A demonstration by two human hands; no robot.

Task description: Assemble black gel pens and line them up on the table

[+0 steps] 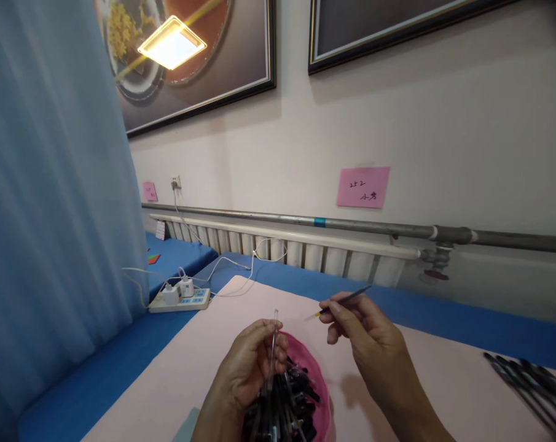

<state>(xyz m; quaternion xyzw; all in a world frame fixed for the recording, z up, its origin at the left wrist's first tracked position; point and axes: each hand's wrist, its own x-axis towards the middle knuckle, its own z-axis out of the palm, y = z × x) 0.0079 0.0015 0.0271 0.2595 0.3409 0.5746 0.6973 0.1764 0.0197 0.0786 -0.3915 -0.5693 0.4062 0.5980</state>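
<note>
My left hand (246, 362) is closed around a clear plastic pen barrel (274, 334), held nearly upright over the near side of a pink basket (322, 382). Black pen parts and clear tubes (300, 396) fill that basket, and my left wrist hides part of it. To the right, above the pink sheet, my right hand (374, 337) pinches a dark pen refill (355, 294) between thumb and fingers. The refill slants, its yellow-and-pale tip pointing down left toward the barrel. The two pieces are apart.
Several dark pens (526, 383) lie at the right on the pink sheet (176, 362), which covers the blue tabletop (443, 313). A power strip (199, 301) with plugged chargers and white cables sits at the left. A radiator (296, 252) and pipe (374, 226) run along the wall.
</note>
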